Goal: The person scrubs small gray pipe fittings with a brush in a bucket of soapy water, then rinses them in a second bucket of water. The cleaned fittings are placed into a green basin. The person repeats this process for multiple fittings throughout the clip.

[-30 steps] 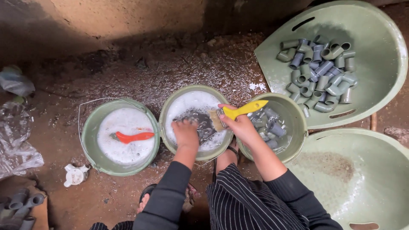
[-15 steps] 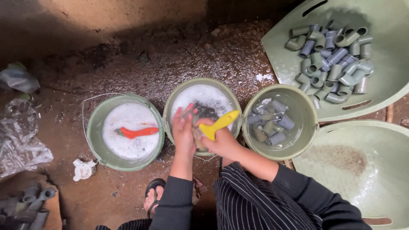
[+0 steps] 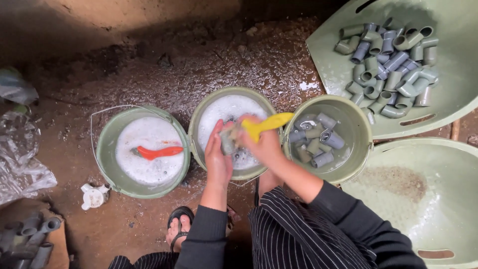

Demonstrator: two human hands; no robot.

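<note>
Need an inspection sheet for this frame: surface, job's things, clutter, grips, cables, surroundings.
Surface: wet brown dirt floor, foam-flecked.
Job's things: yellow-handled brush and small grey pipe fitting over the middle green foamy bucket.
Clutter: left green bucket with orange-handled brush; right green bucket of grey fittings in water; pale green tub of grey fittings; second tub; small white plastic part.
Grips: left hand holds the fitting; right hand holds the brush.
Cables: nothing seen.
Surroundings: clear plastic sheeting; earthen wall.

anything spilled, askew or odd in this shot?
Suds and water are splashed across the dirt floor behind the middle bucket. A small white fitting lies loose on the ground beside the left bucket. Otherwise nothing stands out.
</note>
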